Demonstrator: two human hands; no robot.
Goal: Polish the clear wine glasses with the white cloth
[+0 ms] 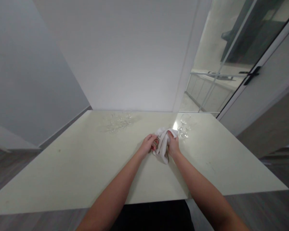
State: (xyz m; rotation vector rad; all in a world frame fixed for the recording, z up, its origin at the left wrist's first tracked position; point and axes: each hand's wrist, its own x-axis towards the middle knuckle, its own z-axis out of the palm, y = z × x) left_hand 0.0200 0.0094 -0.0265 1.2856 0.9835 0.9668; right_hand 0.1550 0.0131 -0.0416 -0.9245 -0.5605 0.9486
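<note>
Over the middle of the pale table, a whitish cloth point(162, 146) hangs crumpled between my two hands. My right hand point(173, 144) is closed around its right side, with the fingertips partly hidden in the folds. At the cloth's left edge, my left hand point(148, 143) has its fingers curled on a small object with red and clear parts point(155, 144). The cloth covers part of this object, and its kind cannot be made out. Close beyond my right hand, several clear, glass-like pieces point(183, 130) rest on the table.
A spread of clear, shiny pieces point(118, 122) lies toward the back left of the table point(74, 163). A white wall panel point(130, 64) rises behind the far edge. To the right is a glazed door with a black handle point(252, 75).
</note>
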